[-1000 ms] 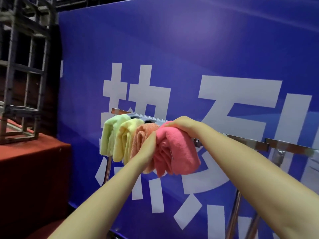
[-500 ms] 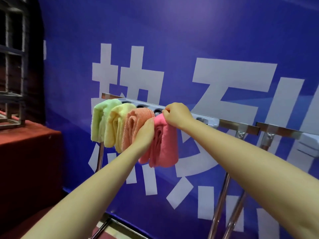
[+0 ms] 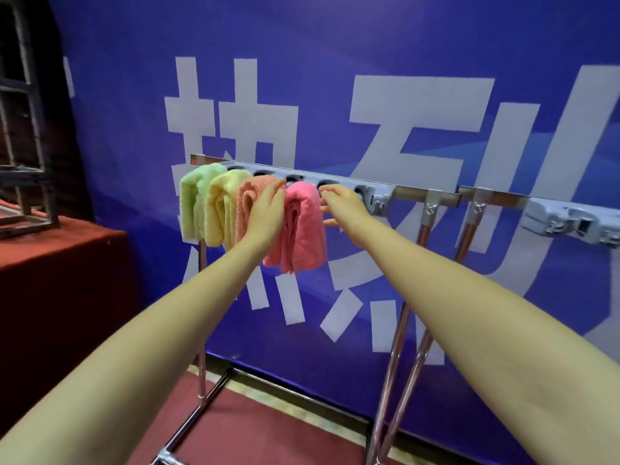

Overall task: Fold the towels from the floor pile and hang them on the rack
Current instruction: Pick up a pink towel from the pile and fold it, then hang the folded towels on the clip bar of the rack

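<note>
Four folded towels hang side by side over the top bar of a chrome rack point(image 3: 426, 195), a little left of the frame's centre. From left to right they are a green towel point(image 3: 193, 199), a yellow towel point(image 3: 219, 209), an orange towel point(image 3: 250, 203) and a pink towel point(image 3: 303, 226). The pink one hangs lowest, its folded layers showing along the front edge.

The left hand point(image 3: 266, 213) reaches up from the lower left, its palm and straight fingers laid flat against the orange towel, right beside the left edge of the pink one. It grasps nothing. The right hand point(image 3: 342, 206) comes in from the lower right and sits just right of the pink towel, fingers loosely bent toward the bar. Its fingertips seem to touch the towel's right edge, though the view is too soft there to be sure, and nothing is clasped in it.

A grey plastic strip with round holes point(image 3: 335, 186) runs along the bar behind the towels, and a second grey fitting point(image 3: 570, 221) sits at the far right. The rack's legs drop to a red floor point(image 3: 268, 427). Behind stands a blue banner with large white characters point(image 3: 335, 78). At the left edge are a red-covered platform point(image 3: 57, 263) and a metal truss frame point(image 3: 23, 129).
</note>
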A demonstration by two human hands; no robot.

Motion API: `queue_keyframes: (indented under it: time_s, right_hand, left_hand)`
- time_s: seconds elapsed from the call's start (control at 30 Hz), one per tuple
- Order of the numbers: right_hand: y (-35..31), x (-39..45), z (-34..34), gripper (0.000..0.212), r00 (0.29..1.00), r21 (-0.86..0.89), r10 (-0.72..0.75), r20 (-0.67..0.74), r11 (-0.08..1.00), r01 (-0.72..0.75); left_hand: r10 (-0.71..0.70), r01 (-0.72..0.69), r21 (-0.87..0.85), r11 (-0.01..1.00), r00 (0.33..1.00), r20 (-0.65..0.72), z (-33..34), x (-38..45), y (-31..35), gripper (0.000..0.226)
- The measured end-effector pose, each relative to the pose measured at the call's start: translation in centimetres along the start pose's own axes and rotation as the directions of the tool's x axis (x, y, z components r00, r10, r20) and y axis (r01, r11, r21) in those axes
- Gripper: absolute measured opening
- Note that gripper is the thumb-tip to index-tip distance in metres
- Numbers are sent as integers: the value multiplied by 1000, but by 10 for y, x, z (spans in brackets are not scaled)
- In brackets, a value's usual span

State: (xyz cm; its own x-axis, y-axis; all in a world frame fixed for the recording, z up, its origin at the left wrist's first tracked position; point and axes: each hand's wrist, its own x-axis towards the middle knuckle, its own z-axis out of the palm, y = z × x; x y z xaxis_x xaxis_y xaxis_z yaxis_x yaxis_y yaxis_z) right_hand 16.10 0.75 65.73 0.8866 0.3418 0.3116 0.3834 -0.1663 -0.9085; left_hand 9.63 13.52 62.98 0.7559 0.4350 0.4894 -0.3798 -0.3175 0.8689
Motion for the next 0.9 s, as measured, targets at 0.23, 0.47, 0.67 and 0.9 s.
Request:
queue_keyframes:
  time_s: [0.23, 0.47, 0.67, 0.9]
  right_hand:
    - [29, -104, -36, 22, 997, 1, 51, -50, 999, -52]
    - [96, -215, -67, 24, 971, 31, 218, -94, 976, -216]
    - [184, -311, -66, 26, 906, -4, 420, -50, 907, -421]
    - [288, -391, -22, 34, 791, -83, 611, 26, 790, -608]
  left_hand:
    - [-50, 44, 83, 996, 996, 67, -6, -62, 20, 33]
    - [-241, 222, 101, 970, 934, 264, 17, -181, 19, 27]
    - [-431, 388, 189, 902, 793, 430, 27, -300, -47, 30]
    - [-502, 345, 372, 862, 686, 526, 28, -373, -141, 35]
